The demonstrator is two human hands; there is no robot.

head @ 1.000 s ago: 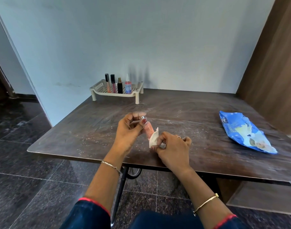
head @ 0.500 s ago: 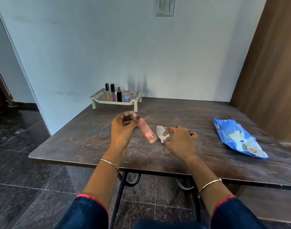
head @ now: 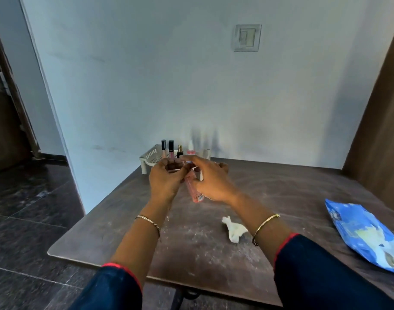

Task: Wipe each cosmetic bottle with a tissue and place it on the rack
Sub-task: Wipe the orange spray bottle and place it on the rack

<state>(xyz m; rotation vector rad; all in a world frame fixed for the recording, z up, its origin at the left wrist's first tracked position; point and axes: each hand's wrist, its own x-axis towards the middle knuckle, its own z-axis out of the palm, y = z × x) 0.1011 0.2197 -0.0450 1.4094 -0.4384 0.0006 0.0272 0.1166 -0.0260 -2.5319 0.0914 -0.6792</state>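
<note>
The dark tabletop [head: 292, 193] is pushed against a pale wall. At its far left corner stands a low white rack [head: 150, 155]. On the rack two black-capped tubes [head: 171, 148], a small dark bottle [head: 180, 151] and a white-capped bottle [head: 190, 148] stand upright in a row. Both of the person's hands are raised in front of the rack and hide its front edge and right part.

A crumpled tissue [head: 234, 229] lies loose on the tabletop, nearer the person, just beside the right forearm and touching neither hand. A blue packet [head: 366, 233] lies flat well off to the right. There is a switch plate [head: 246, 37] high on the wall.

The pink bottle [head: 195, 193] is held above the tabletop between the two hands, tilted, its labelled lower end poking out below them. The left hand [head: 167, 180] has its fingers [head: 172, 163] curled in tight around the bottle's upper part. The right hand [head: 211, 182] lies against the bottle's other side, its fingers [head: 192, 161] arched over the top. The blur there is too heavy to tell whether they grip or only touch.
</note>
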